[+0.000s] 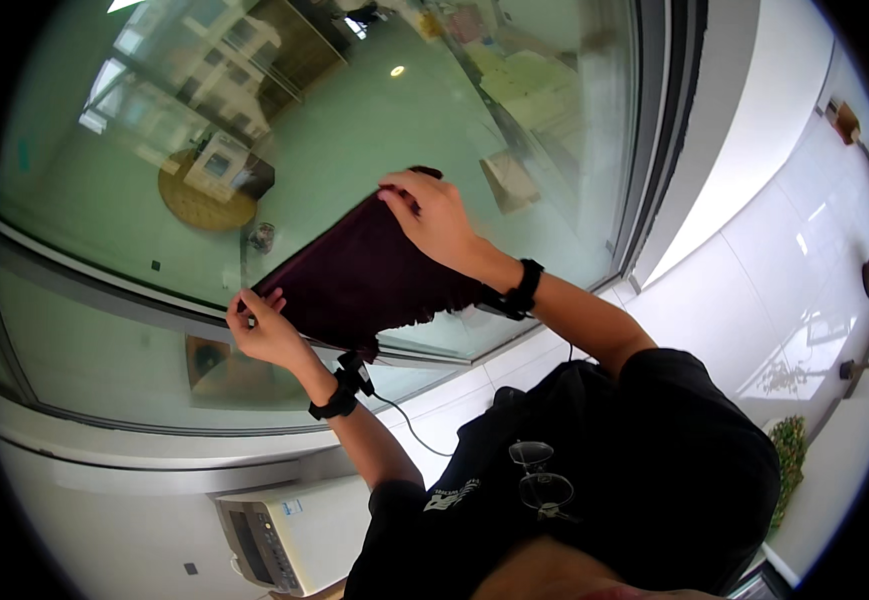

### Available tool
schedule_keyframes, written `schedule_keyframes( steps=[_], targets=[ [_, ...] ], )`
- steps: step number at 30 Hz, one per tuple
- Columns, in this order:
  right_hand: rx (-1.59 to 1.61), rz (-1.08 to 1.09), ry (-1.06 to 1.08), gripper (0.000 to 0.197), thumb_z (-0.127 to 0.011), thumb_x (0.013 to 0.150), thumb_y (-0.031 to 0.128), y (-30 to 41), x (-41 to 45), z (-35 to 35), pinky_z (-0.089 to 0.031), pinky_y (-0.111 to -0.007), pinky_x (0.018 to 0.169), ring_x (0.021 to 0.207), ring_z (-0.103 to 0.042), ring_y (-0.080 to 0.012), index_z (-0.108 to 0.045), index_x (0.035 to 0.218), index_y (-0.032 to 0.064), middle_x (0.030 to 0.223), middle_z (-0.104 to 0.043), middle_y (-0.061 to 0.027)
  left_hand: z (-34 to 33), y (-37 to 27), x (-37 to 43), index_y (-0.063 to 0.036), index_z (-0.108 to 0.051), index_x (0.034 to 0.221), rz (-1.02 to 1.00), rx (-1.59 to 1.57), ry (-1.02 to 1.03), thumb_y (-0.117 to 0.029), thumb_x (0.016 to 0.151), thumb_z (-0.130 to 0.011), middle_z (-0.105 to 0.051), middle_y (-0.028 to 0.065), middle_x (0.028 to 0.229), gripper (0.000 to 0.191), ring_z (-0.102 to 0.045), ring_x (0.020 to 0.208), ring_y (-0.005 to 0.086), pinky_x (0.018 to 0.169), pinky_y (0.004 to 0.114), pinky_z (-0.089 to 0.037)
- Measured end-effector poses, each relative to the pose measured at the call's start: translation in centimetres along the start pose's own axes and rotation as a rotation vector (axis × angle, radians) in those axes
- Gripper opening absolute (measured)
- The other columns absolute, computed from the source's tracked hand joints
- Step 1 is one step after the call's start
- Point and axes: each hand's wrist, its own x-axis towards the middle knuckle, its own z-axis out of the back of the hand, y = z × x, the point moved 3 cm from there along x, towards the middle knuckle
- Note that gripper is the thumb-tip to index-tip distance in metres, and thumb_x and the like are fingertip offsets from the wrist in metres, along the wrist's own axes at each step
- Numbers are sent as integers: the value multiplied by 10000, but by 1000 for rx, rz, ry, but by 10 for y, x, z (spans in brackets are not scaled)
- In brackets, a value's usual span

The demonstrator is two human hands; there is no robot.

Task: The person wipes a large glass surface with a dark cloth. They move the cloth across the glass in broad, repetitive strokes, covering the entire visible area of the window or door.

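A dark maroon cloth (359,274) with a ragged lower edge is stretched between my two hands, before a large glass pane (344,135). My left hand (265,330) pinches its lower left corner between thumb and fingers, close to the window frame's lower rail. Higher up and to the right, my right hand (438,217) grips the other top corner, where a bit of cloth sticks out past the fingers. Whether the cloth touches the glass I cannot tell. Both wrists wear black straps with small devices; a thin cable runs from the left one.
The dark window frame (667,135) runs along the right of the glass. Below left stands a white appliance with a control panel (277,536). A white tiled floor (772,247) lies to the right, with a green plant (787,465) at the lower right. Reflections cover the glass.
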Motion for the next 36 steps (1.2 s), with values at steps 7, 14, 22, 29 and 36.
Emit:
schedule_keyframes(
  steps=[7,14,22,29,36],
  targets=[
    [-153,288,-48,394,-599,815,-29,19,48,-25,-495,-389,779,915,-609,-313,-555,1200,39,1019,-626,-149,-28,-25,24,101,-601,1039,-28,52,37,-159,931,-635,-647,142,780,283,-679,664,191,588,249,-576],
    [-475,614,120,562,-602,850,123,7,71,-52,-417,-356,970,1040,-606,-231,-484,1399,133,1140,-657,-56,-41,-17,52,109,-455,1310,-373,177,27,-309,1011,-475,-587,274,1180,513,-633,1043,351,873,395,-550],
    [-698,789,1,582,-526,950,409,28,142,-98,-387,-397,1010,1030,-633,-220,-410,1465,164,1160,-673,-32,-93,-31,107,127,-129,1475,-790,387,103,-472,1015,-348,-178,351,1524,787,-209,1409,485,1169,518,-167],
    [-608,584,31,629,-533,953,383,55,172,-116,-371,-572,1009,934,-666,-310,-368,1454,39,1301,-566,-157,-121,-47,139,14,-254,1498,-995,538,2,-250,985,-450,-368,336,1419,609,-343,1303,514,1141,550,-203],
    [-734,562,-51,695,-565,927,387,61,157,-113,-297,-577,1082,1237,-490,-290,-352,1464,0,1356,-520,-125,-106,-67,133,18,-325,1466,-1099,605,46,-191,971,-447,-466,274,1309,550,-413,1241,474,1112,530,-272]
  ],
)
